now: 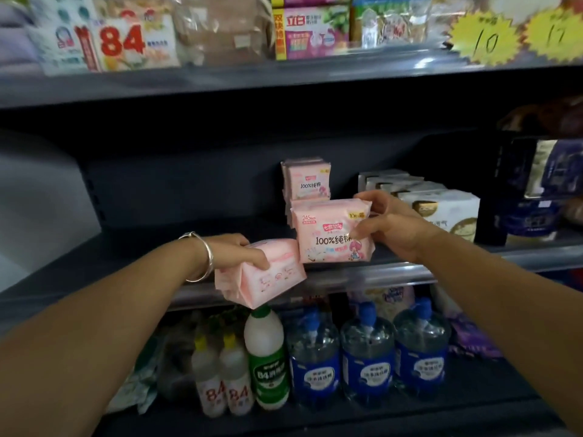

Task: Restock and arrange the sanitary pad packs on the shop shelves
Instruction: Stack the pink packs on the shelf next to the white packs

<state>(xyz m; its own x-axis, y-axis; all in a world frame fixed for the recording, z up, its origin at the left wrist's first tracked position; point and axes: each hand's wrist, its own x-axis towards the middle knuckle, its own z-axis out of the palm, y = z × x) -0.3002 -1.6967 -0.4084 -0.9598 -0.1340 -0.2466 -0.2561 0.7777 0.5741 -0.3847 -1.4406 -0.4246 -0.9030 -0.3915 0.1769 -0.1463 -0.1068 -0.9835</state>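
My left hand (pixel 239 252), with a silver bangle on the wrist, grips a bundle of pink sanitary pad packs (pixel 262 275) held flat in front of the middle shelf's edge (pixel 378 274). My right hand (pixel 388 222) pinches the right side of an upright pink pack (pixel 328 234) that stands at the shelf front. Behind it, more pink packs (pixel 307 181) stand upright further back on the same shelf.
White boxed packs (pixel 441 212) fill the shelf to the right, dark blue packs (pixel 533 216) beyond them. The shelf's left half (pixel 157 222) is bare. Below stand bleach bottles (pixel 268 357) and blue water jugs (pixel 366 357). The top shelf holds detergent packs and yellow price tags (pixel 485 42).
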